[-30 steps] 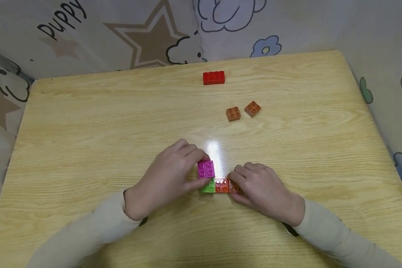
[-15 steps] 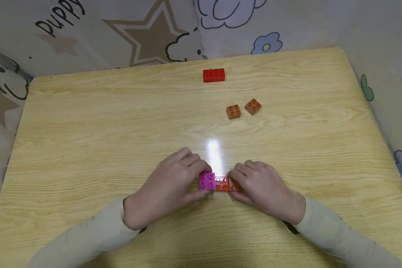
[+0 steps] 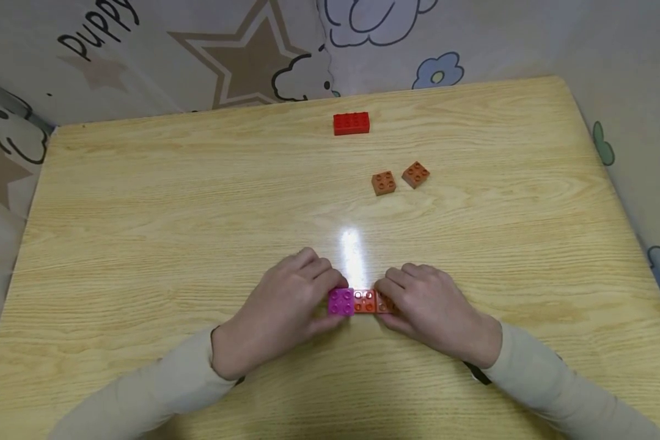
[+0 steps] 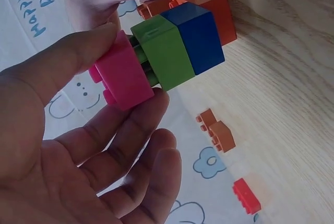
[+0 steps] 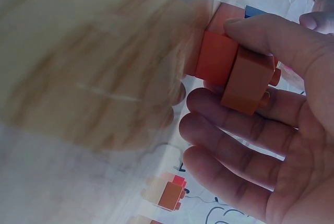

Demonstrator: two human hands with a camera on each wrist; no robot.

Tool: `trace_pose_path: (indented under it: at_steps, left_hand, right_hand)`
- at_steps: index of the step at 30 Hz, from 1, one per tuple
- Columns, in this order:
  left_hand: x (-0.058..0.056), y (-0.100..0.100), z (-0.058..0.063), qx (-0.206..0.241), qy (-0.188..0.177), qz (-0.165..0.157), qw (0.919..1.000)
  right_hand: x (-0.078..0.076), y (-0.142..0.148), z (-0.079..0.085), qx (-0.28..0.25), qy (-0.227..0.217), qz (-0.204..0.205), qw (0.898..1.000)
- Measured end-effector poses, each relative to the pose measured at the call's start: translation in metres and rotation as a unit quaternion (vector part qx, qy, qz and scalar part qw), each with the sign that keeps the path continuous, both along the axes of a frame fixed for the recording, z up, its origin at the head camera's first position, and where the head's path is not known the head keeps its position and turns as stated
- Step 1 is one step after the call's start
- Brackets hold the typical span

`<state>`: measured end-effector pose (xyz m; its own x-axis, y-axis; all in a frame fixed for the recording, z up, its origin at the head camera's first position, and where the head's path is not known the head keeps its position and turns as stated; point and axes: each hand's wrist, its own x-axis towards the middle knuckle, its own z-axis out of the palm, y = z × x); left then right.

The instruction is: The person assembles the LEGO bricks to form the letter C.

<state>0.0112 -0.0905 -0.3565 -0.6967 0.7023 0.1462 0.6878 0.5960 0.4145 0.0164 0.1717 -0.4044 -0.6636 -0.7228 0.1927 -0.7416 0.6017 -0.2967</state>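
Left hand (image 3: 286, 311): thumb and index finger pinch one pink brick (image 4: 125, 72), others spread; pink over one green brick (image 4: 167, 54), gap showing; green on one blue brick (image 4: 199, 38). Right hand (image 3: 431, 311): thumb and fingers grip one brown brick (image 5: 248, 80) on a red brick (image 5: 216, 57); red count partly hidden. Judged step: seating pink; next calls for straight downward pressure. Farther on tabletop (image 3: 170, 195): two loose four-stud bricks (image 3: 384, 183), then one eight-stud brick (image 3: 351, 123).

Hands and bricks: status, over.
Left hand pinching pink brick, not fully seated on green brick. Right hand holding brown brick. Loose red brick clear of both hands.
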Motion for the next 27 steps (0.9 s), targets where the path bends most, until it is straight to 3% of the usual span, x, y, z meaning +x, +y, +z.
trace_pose_path:
  at_steps: [10,27]
  left_hand:
    - [-0.0013,0.0008,-0.0007,-0.004,0.0,0.0,1.0]
    - [-0.0034,0.0028,-0.0082,-0.018,0.044,-0.014,0.9988]
  right_hand:
    - [0.0003,-0.0005,0.0005,0.002,0.004,0.003,1.0]
    - [0.0002,-0.0004,-0.0001,0.004,0.005,0.003,1.0]
